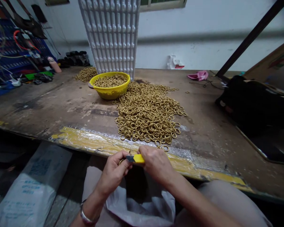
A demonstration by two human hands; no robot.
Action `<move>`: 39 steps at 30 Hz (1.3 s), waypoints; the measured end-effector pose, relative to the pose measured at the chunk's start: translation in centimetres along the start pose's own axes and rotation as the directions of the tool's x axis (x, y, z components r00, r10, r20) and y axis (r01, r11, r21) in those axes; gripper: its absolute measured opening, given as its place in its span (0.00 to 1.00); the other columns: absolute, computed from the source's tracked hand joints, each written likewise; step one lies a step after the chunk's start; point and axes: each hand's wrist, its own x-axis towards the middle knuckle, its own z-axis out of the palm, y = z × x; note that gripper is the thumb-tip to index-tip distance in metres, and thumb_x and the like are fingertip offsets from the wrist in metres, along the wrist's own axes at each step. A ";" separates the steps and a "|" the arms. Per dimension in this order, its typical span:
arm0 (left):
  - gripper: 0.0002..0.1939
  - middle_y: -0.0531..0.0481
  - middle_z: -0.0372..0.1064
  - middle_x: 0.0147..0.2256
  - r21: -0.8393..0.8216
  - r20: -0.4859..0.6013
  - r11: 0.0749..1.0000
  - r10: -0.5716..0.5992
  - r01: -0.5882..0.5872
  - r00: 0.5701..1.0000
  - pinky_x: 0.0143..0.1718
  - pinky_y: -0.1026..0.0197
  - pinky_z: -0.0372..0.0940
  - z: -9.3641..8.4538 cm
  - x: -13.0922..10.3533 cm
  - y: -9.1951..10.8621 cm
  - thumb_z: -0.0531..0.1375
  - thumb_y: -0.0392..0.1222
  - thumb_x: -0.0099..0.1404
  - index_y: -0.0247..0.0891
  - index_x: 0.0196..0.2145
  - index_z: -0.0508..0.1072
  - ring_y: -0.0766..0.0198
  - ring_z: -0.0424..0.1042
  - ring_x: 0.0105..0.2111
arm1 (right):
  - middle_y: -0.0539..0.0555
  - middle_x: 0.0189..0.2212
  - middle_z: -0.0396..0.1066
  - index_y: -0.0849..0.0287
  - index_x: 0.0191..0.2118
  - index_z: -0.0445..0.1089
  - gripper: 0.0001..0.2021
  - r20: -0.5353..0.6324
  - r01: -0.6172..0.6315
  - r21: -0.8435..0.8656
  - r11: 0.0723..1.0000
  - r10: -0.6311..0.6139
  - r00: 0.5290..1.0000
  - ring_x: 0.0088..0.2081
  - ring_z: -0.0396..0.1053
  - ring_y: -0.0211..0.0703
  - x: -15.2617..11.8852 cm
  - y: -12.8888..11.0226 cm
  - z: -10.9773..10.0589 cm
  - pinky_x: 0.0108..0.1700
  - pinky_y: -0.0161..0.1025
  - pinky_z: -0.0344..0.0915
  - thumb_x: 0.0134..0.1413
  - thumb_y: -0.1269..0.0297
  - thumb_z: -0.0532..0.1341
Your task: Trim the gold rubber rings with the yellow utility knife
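My left hand [117, 168] is closed, with thumb and fingers pinching a brass-coloured ring [120, 161] just in front of the table edge. In my right hand [157, 162] is a yellow utility knife [139, 158], its dark front end pointing left against the left fingertips. The contact between knife and ring is partly hidden by the fingers. Just beyond both hands a large heap of brass-coloured rings [149, 113] spreads over the table. Below them, an open white sack [142, 208] lies between my knees.
A yellow basin [111, 92] full of rings stands left of the heap, with a smaller ring pile [85, 74] behind it. A tall ribbed plastic panel [112, 41] leans upright. Yellow tape [85, 138] covers the front of the table [68, 110]. Dark cloth [248, 101] lies right.
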 end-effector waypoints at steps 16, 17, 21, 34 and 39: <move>0.12 0.51 0.65 0.29 -0.414 0.117 0.907 -0.037 0.083 0.992 0.14 0.71 0.42 0.4 -0.3 -1.1 0.59 0.45 0.63 0.34 0.27 0.65 0.78 0.51 0.16 | 0.57 0.32 0.75 0.59 0.32 0.71 0.10 -0.034 -0.411 -0.198 0.890 0.413 0.910 0.34 0.71 0.45 1.2 5.1 -0.5 0.30 0.36 0.53 0.57 0.61 0.55; 0.10 0.50 0.67 0.30 -0.460 0.124 0.881 -0.057 0.108 0.991 0.14 0.72 0.43 0.4 -0.2 -1.2 0.60 0.43 0.62 0.35 0.28 0.65 0.78 0.52 0.16 | 0.58 0.32 0.75 0.60 0.32 0.71 0.10 -0.033 -0.422 -0.212 0.881 0.425 0.904 0.34 0.71 0.46 1.3 5.2 -0.2 0.30 0.36 0.54 0.56 0.61 0.55; 0.09 0.48 0.69 0.29 -0.594 0.228 0.766 -0.133 0.246 0.965 0.12 0.73 0.46 0.7 -0.2 -1.5 0.58 0.43 0.62 0.36 0.37 0.66 0.73 0.60 0.17 | 0.58 0.29 0.74 0.61 0.31 0.71 0.06 -0.019 -0.470 -0.178 0.865 0.474 0.880 0.32 0.70 0.46 1.6 6.1 -0.1 0.30 0.36 0.54 0.51 0.67 0.57; 0.09 0.46 0.71 0.33 -0.644 0.193 0.739 -0.093 0.198 0.977 0.10 0.75 0.47 2.5 1.3 -0.7 0.58 0.40 0.64 0.33 0.39 0.68 0.77 0.60 0.15 | 0.42 0.14 0.56 0.60 0.30 0.63 0.16 0.370 -0.346 0.921 -0.177 0.122 0.921 0.15 0.48 0.29 1.4 2.1 0.7 0.17 0.29 0.43 0.46 0.53 0.65; 0.09 0.47 0.69 0.32 -0.639 0.212 0.740 -0.095 0.211 0.973 0.12 0.75 0.49 2.2 1.0 -0.5 0.62 0.39 0.61 0.31 0.37 0.71 0.77 0.61 0.17 | 0.45 0.17 0.59 0.61 0.30 0.63 0.14 0.310 -0.298 0.936 -0.186 0.042 0.950 0.16 0.47 0.28 1.3 1.1 1.0 0.18 0.30 0.44 0.52 0.54 0.60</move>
